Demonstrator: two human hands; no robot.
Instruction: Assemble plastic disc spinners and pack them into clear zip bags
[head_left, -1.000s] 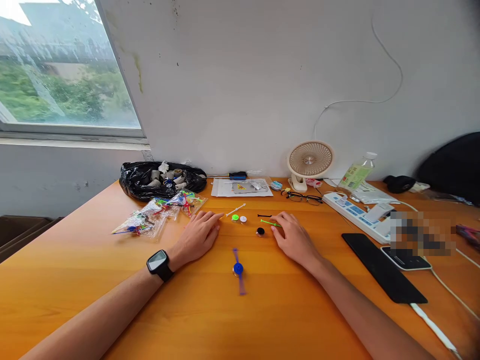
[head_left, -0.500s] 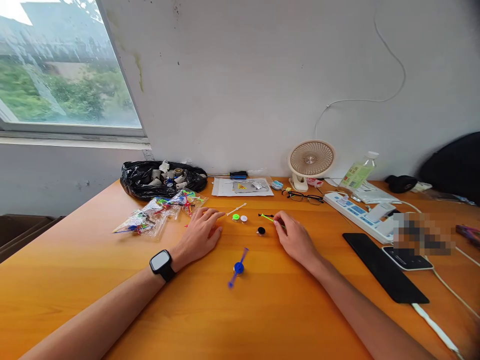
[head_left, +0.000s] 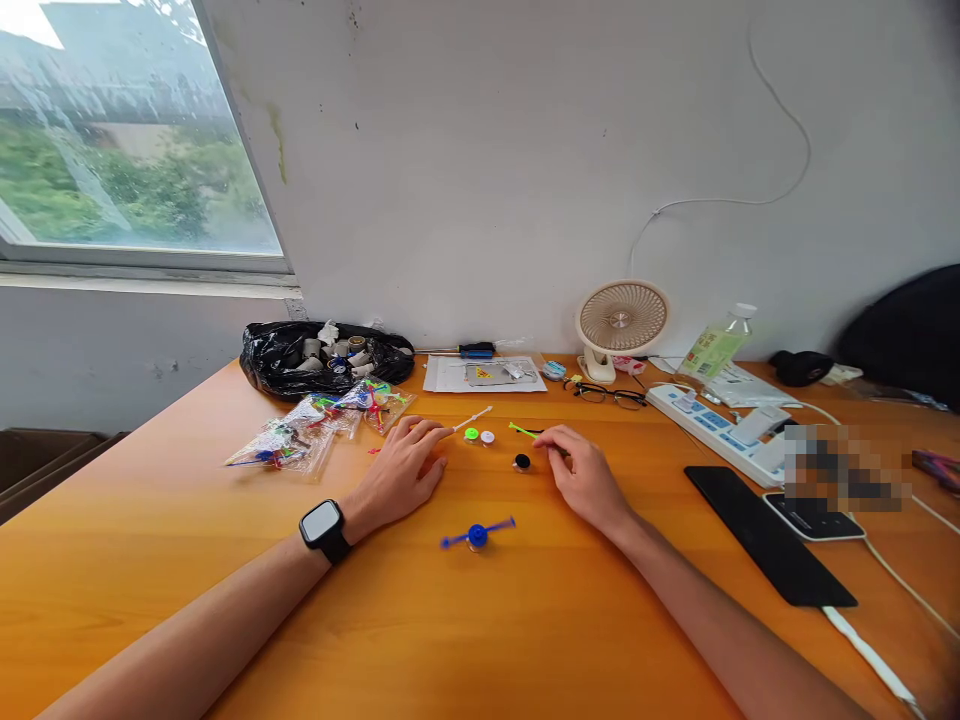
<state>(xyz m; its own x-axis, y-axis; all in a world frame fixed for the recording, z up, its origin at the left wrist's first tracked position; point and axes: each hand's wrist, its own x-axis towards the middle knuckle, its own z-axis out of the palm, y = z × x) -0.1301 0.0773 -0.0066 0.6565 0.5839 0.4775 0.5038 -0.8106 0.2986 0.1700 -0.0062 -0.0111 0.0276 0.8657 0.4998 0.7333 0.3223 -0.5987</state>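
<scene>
My left hand (head_left: 405, 462) rests on the table with its fingers stretched out, a white plastic rod (head_left: 474, 418) lying at its fingertips. Whether they touch it I cannot tell. Between thumb and fingers, my right hand (head_left: 583, 478) pinches a thin bright green rod (head_left: 523, 430). A dark rod lies partly hidden behind that hand. A green round piece (head_left: 471, 435), a white round piece (head_left: 487, 438) and a black round piece (head_left: 521, 462) sit between the hands. Nearer me stands a blue spinner (head_left: 478, 537) with a long crossbar, slightly blurred.
Clear bags of colourful plastic parts (head_left: 292, 440) lie at the left, before a black plastic bag (head_left: 262, 365). Farther back are papers (head_left: 448, 375), glasses (head_left: 630, 399) and a small fan (head_left: 622, 318). A power strip (head_left: 709, 425) and a black slab (head_left: 765, 535) occupy the right.
The blue spinner's crossbar has turned from steep to nearly level. My right hand has shifted slightly left with the green rod. My left hand is almost unchanged.
</scene>
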